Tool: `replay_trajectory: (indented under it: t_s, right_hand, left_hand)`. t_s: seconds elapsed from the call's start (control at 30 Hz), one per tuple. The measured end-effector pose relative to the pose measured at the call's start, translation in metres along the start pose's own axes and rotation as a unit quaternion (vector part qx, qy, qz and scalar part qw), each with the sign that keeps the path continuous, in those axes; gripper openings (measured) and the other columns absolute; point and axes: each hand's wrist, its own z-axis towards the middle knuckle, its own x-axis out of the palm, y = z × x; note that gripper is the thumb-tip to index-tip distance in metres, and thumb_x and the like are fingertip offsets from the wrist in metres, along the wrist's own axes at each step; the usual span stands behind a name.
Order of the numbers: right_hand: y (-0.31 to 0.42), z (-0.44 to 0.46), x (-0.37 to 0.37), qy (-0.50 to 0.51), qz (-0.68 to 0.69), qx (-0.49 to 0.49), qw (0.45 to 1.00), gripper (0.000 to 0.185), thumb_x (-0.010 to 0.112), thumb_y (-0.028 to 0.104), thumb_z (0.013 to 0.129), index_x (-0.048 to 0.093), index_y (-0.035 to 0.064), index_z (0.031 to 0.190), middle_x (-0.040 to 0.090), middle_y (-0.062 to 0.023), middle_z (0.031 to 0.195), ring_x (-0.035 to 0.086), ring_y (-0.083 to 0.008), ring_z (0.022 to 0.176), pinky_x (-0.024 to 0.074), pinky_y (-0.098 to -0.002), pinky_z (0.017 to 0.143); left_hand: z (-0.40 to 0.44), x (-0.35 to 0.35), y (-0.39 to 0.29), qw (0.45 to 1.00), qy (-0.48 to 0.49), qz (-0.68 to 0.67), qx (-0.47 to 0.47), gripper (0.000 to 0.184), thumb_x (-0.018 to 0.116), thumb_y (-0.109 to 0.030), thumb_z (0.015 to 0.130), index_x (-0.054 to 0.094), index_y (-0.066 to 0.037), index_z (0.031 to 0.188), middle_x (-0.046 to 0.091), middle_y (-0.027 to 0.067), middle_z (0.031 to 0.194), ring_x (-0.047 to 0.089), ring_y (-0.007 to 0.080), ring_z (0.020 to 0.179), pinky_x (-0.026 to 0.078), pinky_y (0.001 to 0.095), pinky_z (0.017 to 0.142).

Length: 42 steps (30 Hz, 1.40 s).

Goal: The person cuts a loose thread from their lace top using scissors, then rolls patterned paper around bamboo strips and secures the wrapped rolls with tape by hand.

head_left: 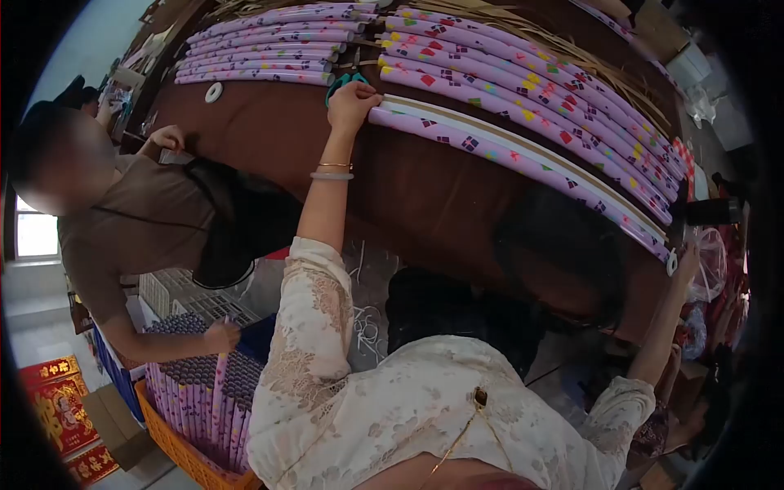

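Observation:
My left hand (351, 108) is closed in a pinch at the left end of a long white-and-tan strip (523, 133), which looks like tape. The strip runs along the back edge of a lilac patterned paper roll (490, 149) lying across the table. Teal-handled scissors (347, 82) lie just behind my left fingers. At the far right end, my right hand (688, 257) is beside a small white ring (672, 263) that resembles a tape roll. Its fingers are small and partly out of sight, so their grip is unclear.
Patterned rolls lie in a left group (265, 45) and a right group (531, 82) on the brown table (253, 122). Another white ring (214, 92) sits near the left group. At left, a person (147, 229) holds a tube above an orange crate (175, 437) full of tubes.

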Motion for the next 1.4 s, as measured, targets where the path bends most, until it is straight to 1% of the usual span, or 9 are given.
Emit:
replay_trajectory:
  t_s: [0.07,0.33,0.53,0.63,0.8,1.1,1.23,1.3,1.4]
  right_hand:
    - [0.028,-0.017,0.055,0.049,-0.156,-0.047,0.985,0.028,0.055,0.025,0.089,0.061,0.0010,0.101,0.059,-0.0029,0.083,0.055,-0.0108,0.069,0.0452,-0.0219,0.061]
    - [0.119,-0.222,0.336,0.445,-0.216,-0.214,0.842,0.036,0.046,0.028,0.093,0.057,0.0005,0.113,0.063,-0.0105,0.104,0.057,-0.0172,0.099,0.0408,-0.0274,0.087]
    - [0.105,-0.285,0.474,0.558,-0.195,-0.302,0.748,0.034,0.035,0.031,0.094,0.055,0.0051,0.102,0.059,-0.0186,0.098,0.055,-0.0368,0.092,0.0420,-0.0383,0.081]
    - [0.107,-0.302,0.516,0.590,-0.252,-0.287,0.712,0.036,0.031,0.033,0.094,0.054,0.0071,0.101,0.059,-0.0192,0.099,0.055,-0.0385,0.092,0.0425,-0.0423,0.081]
    - [0.098,-0.302,0.517,0.534,-0.348,-0.384,0.668,0.028,0.036,0.028,0.091,0.055,0.0087,0.098,0.062,-0.0181,0.088,0.059,-0.0386,0.084,0.0456,-0.0481,0.074]
    - [0.097,-0.245,0.439,0.472,-0.462,-0.414,0.626,0.022,0.040,0.019,0.086,0.054,0.0033,0.092,0.060,-0.0206,0.079,0.058,-0.0398,0.074,0.0446,-0.0502,0.068]
    - [0.087,-0.213,0.399,0.461,-0.413,-0.403,0.674,0.030,0.040,0.024,0.087,0.057,-0.0004,0.082,0.059,-0.0230,0.076,0.056,-0.0412,0.072,0.0430,-0.0494,0.069]
    - [0.095,-0.202,0.377,0.457,-0.461,-0.280,0.707,0.036,0.043,0.029,0.085,0.064,0.0009,0.082,0.063,-0.0173,0.082,0.059,-0.0337,0.077,0.0443,-0.0407,0.071]
    - [0.089,-0.179,0.348,0.444,-0.454,-0.263,0.726,0.036,0.042,0.030,0.085,0.066,0.0024,0.086,0.065,-0.0139,0.081,0.061,-0.0293,0.078,0.0449,-0.0361,0.073]
  left_hand:
    - [0.002,0.001,0.002,1.000,-0.001,0.002,0.006,0.027,0.075,-0.026,0.065,0.068,-0.009,0.084,0.068,0.0037,0.078,0.064,0.0173,0.073,0.049,0.0301,0.066]
    - [-0.001,0.000,-0.001,1.000,-0.003,0.002,0.020,0.029,0.076,-0.024,0.066,0.067,-0.004,0.085,0.068,0.0058,0.077,0.064,0.0153,0.071,0.049,0.0271,0.066]
    - [0.001,0.001,-0.001,1.000,0.005,0.004,-0.006,0.029,0.076,-0.024,0.067,0.067,-0.004,0.086,0.068,0.0056,0.078,0.064,0.0124,0.072,0.048,0.0259,0.067]
    - [-0.001,0.002,-0.001,1.000,-0.002,-0.011,0.005,0.028,0.075,-0.026,0.066,0.067,-0.008,0.085,0.068,0.0039,0.079,0.064,0.0162,0.073,0.049,0.0291,0.066]
    - [-0.001,0.004,0.004,1.000,-0.005,-0.025,0.010,0.027,0.074,-0.027,0.067,0.067,-0.008,0.085,0.068,0.0048,0.079,0.065,0.0167,0.073,0.049,0.0292,0.065]
    - [-0.003,0.002,0.000,1.000,-0.007,0.008,0.003,0.026,0.073,-0.028,0.069,0.067,-0.009,0.086,0.068,0.0038,0.080,0.065,0.0172,0.075,0.049,0.0295,0.067]
    - [-0.003,0.001,-0.001,0.999,0.001,-0.040,0.031,0.026,0.073,-0.023,0.070,0.066,-0.005,0.087,0.068,0.0080,0.080,0.065,0.0165,0.074,0.049,0.0273,0.068]
    - [-0.004,-0.001,-0.003,0.999,0.009,-0.026,0.039,0.026,0.073,-0.022,0.070,0.066,-0.003,0.087,0.068,0.0083,0.080,0.065,0.0160,0.074,0.048,0.0266,0.068]
    - [-0.004,-0.002,-0.003,0.999,0.012,-0.013,0.042,0.026,0.073,-0.021,0.071,0.066,-0.002,0.088,0.068,0.0089,0.081,0.065,0.0158,0.075,0.048,0.0260,0.068]
